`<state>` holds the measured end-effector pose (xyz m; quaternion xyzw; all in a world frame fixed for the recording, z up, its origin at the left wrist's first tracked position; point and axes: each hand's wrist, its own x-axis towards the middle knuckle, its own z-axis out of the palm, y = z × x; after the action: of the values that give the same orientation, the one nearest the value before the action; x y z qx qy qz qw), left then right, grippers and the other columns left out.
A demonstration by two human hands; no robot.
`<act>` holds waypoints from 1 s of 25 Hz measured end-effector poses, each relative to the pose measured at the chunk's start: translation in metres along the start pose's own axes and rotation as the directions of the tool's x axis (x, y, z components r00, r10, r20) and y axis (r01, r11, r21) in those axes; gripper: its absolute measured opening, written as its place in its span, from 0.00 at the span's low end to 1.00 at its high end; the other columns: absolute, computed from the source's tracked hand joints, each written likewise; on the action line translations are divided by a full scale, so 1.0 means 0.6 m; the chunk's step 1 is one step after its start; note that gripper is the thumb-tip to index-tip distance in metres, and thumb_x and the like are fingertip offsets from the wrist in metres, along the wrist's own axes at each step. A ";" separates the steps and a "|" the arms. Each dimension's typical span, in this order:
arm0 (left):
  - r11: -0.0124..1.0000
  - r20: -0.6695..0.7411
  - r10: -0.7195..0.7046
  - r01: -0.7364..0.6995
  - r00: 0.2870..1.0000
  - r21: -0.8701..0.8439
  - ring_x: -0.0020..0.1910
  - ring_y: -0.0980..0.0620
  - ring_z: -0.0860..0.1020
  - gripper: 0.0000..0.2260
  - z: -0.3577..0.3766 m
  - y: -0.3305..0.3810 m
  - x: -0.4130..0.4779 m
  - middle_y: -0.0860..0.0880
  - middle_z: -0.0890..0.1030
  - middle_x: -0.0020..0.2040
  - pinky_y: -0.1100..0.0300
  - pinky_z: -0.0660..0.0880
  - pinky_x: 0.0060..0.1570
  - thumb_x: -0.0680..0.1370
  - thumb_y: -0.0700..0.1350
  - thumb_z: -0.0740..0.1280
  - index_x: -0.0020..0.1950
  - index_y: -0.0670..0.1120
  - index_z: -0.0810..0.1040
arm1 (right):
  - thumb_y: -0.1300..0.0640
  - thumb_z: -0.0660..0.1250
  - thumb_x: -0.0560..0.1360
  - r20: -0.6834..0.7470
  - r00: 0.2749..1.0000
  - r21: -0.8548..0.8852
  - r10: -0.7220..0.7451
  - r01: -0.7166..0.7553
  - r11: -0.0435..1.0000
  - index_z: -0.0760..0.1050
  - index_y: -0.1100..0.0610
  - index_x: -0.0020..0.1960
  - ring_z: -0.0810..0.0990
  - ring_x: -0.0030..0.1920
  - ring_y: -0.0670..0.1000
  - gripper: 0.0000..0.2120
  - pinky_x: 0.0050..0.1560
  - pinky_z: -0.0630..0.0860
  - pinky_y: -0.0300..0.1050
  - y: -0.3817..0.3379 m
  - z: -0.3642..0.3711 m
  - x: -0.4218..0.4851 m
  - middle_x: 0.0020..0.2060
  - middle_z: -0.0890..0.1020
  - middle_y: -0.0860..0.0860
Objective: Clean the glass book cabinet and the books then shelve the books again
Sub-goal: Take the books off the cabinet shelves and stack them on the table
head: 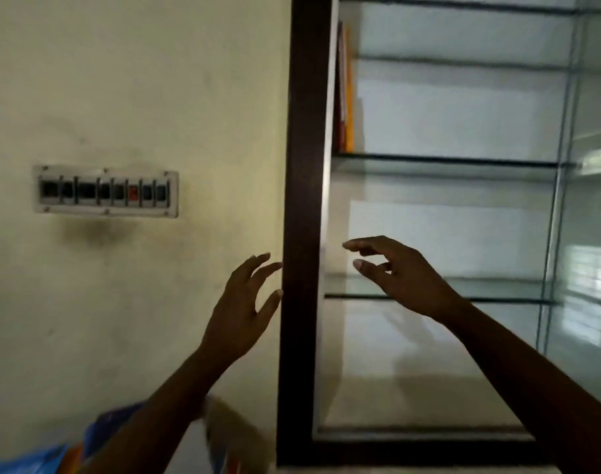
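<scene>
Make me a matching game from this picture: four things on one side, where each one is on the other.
Things: 1 switch panel; 2 books; 3 left hand; 4 right hand.
Places: A in front of the glass shelves; B on the wall; C standing at a shelf's left end; D beside the dark frame of the cabinet, on the wall side.
Pairs: 1-B; 2-C; 3-D; 4-A.

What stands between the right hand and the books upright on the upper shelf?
Nothing visible does. The right hand, open and empty, hangs level with the lower shelves; the books stand higher up on a glass shelf, against the dark frame. Whether a glass pane covers them cannot be told.
</scene>
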<state>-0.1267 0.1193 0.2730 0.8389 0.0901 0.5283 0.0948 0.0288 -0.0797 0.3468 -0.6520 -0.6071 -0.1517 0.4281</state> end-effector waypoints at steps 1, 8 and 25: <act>0.998 -0.036 0.043 -0.041 0.998 0.054 0.71 0.61 0.57 0.25 0.020 0.007 0.064 0.57 0.64 0.71 0.64 0.58 0.64 0.75 0.62 0.54 0.70 0.54 0.68 | 0.56 0.65 0.77 -0.037 0.999 -0.014 -0.021 0.021 1.000 0.75 0.47 0.59 0.75 0.55 0.39 0.12 0.49 0.73 0.32 0.015 -0.034 0.033 0.55 0.78 0.42; 0.906 -0.339 0.221 -0.063 0.914 0.418 0.75 0.47 0.50 0.32 0.135 0.049 0.409 0.47 0.55 0.76 0.46 0.47 0.71 0.75 0.61 0.50 0.75 0.47 0.59 | 0.56 0.65 0.77 -0.209 0.961 -0.105 -0.182 0.163 0.981 0.76 0.54 0.60 0.76 0.53 0.44 0.12 0.45 0.66 0.21 0.101 -0.178 0.269 0.55 0.78 0.47; 0.845 -0.475 0.314 -0.014 0.822 0.535 0.76 0.48 0.51 0.27 0.201 -0.009 0.468 0.45 0.58 0.76 0.48 0.49 0.73 0.78 0.56 0.50 0.75 0.48 0.54 | 0.57 0.56 0.81 0.145 0.989 0.249 -0.010 -0.026 0.968 0.61 0.59 0.70 0.76 0.59 0.61 0.19 0.53 0.75 0.50 0.187 -0.162 0.502 0.63 0.74 0.61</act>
<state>0.1014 0.1874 0.4647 0.6523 0.1740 0.7080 -0.2071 0.2291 0.0592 0.5782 -0.6046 -0.6483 -0.0242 0.4620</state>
